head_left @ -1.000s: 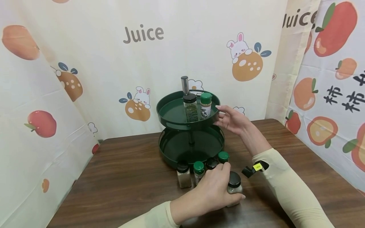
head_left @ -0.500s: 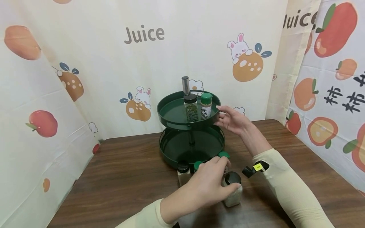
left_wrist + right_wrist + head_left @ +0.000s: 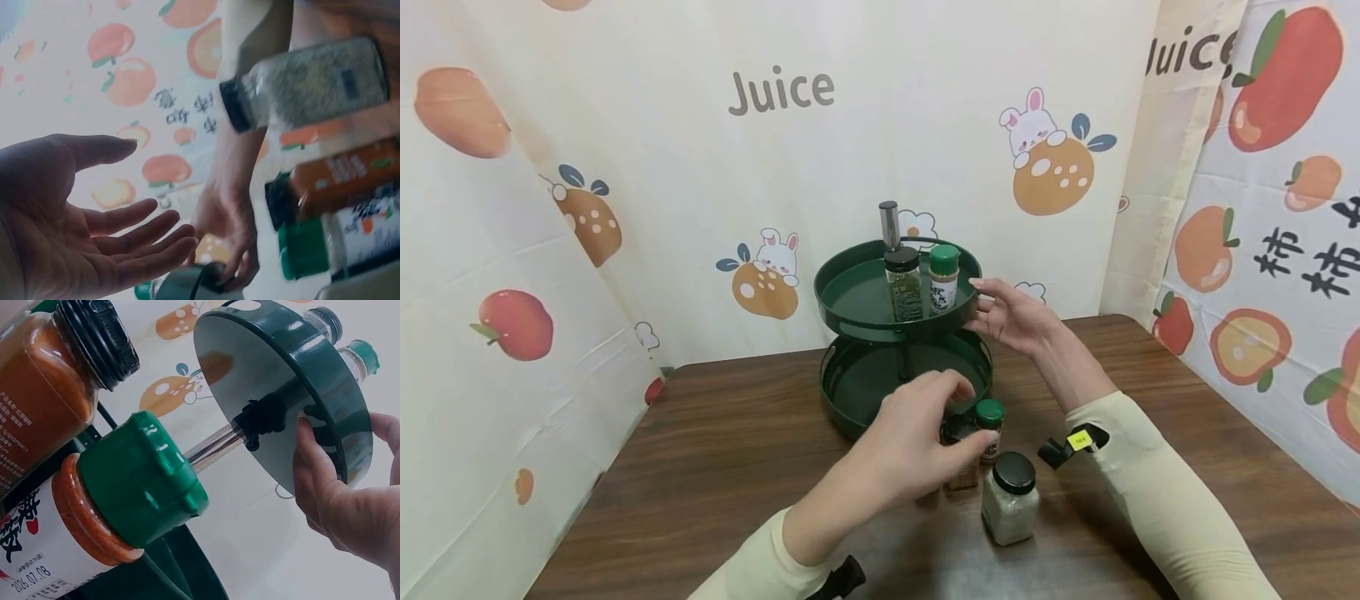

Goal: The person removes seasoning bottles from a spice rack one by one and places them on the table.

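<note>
My right hand (image 3: 1011, 321) pinches the rim of the upper tray of a dark green two-tier rack (image 3: 868, 333); in the right wrist view its fingers (image 3: 312, 453) reach under the tray. On that tray stand a black-capped spice jar (image 3: 904, 287) and a green-capped shaker (image 3: 943, 283). My left hand (image 3: 902, 442) hovers over the jars in front of the rack, holding nothing, its fingers apart in the left wrist view. Near its thumb are a black-capped jar of reddish spice (image 3: 962, 475) and a green-capped shaker (image 3: 990, 417). Other jars are hidden behind this hand.
A square black-capped jar of pale grains (image 3: 1011, 508) stands nearest the front on the brown wooden table (image 3: 715, 467). The rack's lower tray (image 3: 842, 400) sits behind the jars, with a metal post (image 3: 889, 225) rising above the top tier. Printed curtains (image 3: 880, 125) enclose the table.
My left hand has moved left and up from beside the square pale-grain jar, leaving it in full view. My right hand has stayed on the upper tray's rim.
</note>
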`<state>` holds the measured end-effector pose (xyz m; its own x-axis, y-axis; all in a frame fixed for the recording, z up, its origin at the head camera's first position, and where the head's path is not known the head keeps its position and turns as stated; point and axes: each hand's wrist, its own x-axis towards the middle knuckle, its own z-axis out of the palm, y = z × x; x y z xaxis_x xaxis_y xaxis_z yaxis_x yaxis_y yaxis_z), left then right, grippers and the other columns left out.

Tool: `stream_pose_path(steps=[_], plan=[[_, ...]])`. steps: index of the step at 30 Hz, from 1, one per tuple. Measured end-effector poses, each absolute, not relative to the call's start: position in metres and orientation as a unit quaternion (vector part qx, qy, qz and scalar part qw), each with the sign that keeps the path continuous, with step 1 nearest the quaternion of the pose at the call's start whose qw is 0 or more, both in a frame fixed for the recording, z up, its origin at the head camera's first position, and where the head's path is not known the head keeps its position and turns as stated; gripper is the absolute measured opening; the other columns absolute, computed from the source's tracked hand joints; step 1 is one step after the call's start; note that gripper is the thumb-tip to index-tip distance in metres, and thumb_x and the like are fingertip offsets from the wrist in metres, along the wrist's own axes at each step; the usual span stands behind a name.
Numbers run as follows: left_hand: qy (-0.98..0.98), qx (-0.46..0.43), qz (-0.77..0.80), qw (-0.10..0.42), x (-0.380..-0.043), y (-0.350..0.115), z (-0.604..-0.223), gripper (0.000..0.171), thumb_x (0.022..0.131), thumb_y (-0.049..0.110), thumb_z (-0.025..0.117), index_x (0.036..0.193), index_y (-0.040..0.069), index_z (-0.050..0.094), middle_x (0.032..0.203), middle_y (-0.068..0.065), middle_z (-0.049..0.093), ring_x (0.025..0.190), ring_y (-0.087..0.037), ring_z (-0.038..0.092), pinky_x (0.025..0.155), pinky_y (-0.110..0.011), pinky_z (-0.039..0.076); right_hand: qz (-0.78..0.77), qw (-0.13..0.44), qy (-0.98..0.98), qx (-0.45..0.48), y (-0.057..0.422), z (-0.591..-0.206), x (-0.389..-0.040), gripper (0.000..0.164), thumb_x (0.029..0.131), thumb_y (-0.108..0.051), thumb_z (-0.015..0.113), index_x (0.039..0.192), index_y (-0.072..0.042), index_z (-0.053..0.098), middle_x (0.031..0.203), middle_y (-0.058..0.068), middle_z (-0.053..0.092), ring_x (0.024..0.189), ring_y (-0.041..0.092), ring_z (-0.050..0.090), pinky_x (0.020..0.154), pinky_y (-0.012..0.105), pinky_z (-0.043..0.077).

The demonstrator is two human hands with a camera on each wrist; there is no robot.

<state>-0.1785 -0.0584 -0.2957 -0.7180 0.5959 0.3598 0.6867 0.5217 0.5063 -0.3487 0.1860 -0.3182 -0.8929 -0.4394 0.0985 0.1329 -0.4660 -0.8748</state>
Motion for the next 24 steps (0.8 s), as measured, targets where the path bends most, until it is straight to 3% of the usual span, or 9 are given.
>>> stream_pose_path(steps=[4, 10, 18, 24], plan=[[-0.873, -0.346, -0.331, 0.092, -0.184, -0.069, -0.286, 0.038, 0.097, 0.037, 0.078, 0.125, 0.014, 0.066, 0.121, 0.002, 0.069, 0.11, -0.011, 0.064, 0.093, -0.033, 0.055, -0.838, 0.168, 0.493, -0.162, 0.186, -0.317, -0.349, 0.049, 0.111, -0.019, 0.054, 0.155, -0.007, 0.035, 0.127, 0.012, 0.061, 0.105, 0.021, 0.071, 0.093, 0.036, 0.059], [-0.87, -0.313, -0.349, 0.151, -0.194, -0.09, -0.271, 0.035, 0.097, 0.034, 0.08, 0.122, 0.014, 0.067, 0.118, 0.002, 0.07, 0.108, -0.011, 0.065, 0.095, -0.035, 0.056, -0.839, 0.17, 0.49, -0.164, 0.183, -0.317, -0.349, 0.039, 0.112, -0.018, 0.052, 0.149, -0.009, 0.043, 0.127, 0.011, 0.062, 0.106, 0.021, 0.07, 0.096, 0.037, 0.059], [-0.872, -0.288, -0.353, 0.18, -0.215, -0.105, -0.251, 0.039, 0.097, 0.031, 0.079, 0.125, 0.007, 0.066, 0.122, -0.008, 0.07, 0.113, -0.023, 0.065, 0.098, -0.042, 0.057, -0.846, 0.167, 0.483, -0.151, 0.183, -0.319, -0.349, 0.044, 0.111, -0.017, 0.053, 0.152, -0.01, 0.038, 0.123, 0.011, 0.06, 0.101, 0.02, 0.07, 0.094, 0.037, 0.06], [-0.878, -0.278, -0.338, 0.192, -0.234, -0.113, -0.235, 0.038, 0.098, 0.032, 0.078, 0.124, 0.007, 0.065, 0.121, -0.005, 0.068, 0.113, -0.022, 0.064, 0.097, -0.04, 0.057, -0.851, 0.174, 0.473, -0.146, 0.185, -0.319, -0.349, 0.048, 0.112, -0.017, 0.052, 0.155, -0.01, 0.033, 0.119, 0.01, 0.061, 0.097, 0.02, 0.07, 0.091, 0.037, 0.06]])
